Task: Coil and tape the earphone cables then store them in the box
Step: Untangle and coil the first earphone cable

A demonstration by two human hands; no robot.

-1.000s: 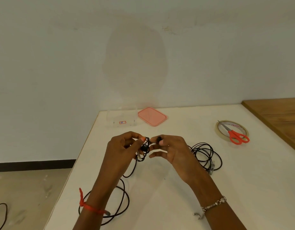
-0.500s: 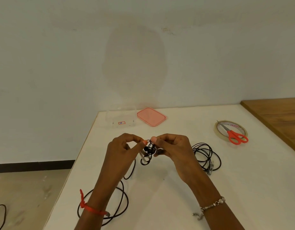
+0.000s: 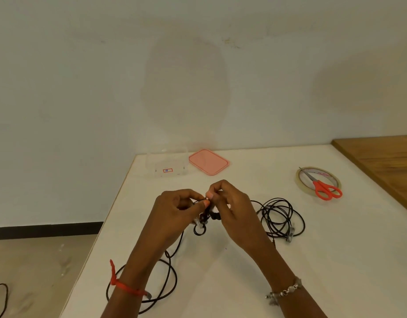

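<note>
Fingertips (image 3: 206,203) of left hand (image 3: 175,212), right hand (image 3: 235,212) on cable (image 3: 209,216)

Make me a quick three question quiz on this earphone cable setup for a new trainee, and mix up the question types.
1. True or false: the scissors lie across the tape roll.
2. Where is the pink lid?
A. Closed on top of the clear box
B. Flat on the table, just right of the clear box
C. Under the scissors
3. Short answer: what do the left hand and the right hand pinch between them?

Key
1. True
2. B
3. The black earphone cable, bunched between the fingertips
</note>
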